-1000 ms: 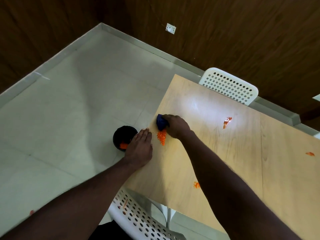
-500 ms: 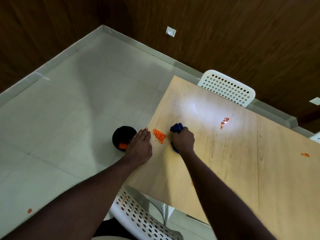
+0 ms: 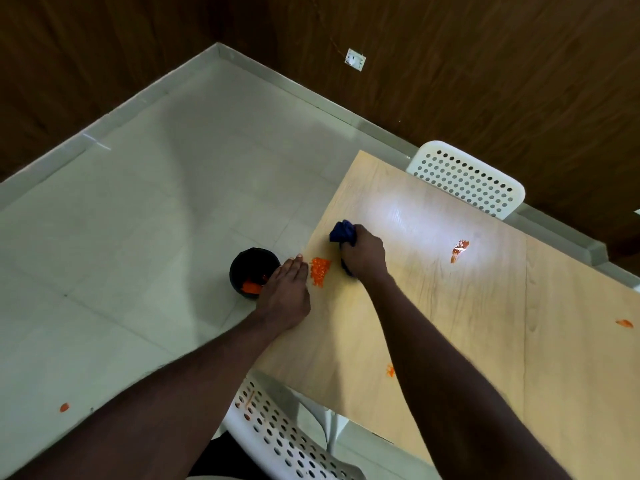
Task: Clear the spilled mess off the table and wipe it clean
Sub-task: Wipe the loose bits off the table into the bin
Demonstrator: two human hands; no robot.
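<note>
Partly done: the person's right hand [image 3: 363, 252] grips a bunched blue cloth [image 3: 341, 232] beside an orange pile [image 3: 320, 270] at the table [image 3: 485, 341] edge, the flat left hand [image 3: 285, 292] walls it above a part-filled black bin [image 3: 249, 268], and other orange smears [image 3: 459, 249] await wiping.

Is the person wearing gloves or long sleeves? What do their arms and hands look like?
No gloves and no sleeves show. The left arm and the right arm are bare all the way to the picture's edge. The left hand and the right hand are bare too. I can see no watch, bracelet or ring on them.
</note>
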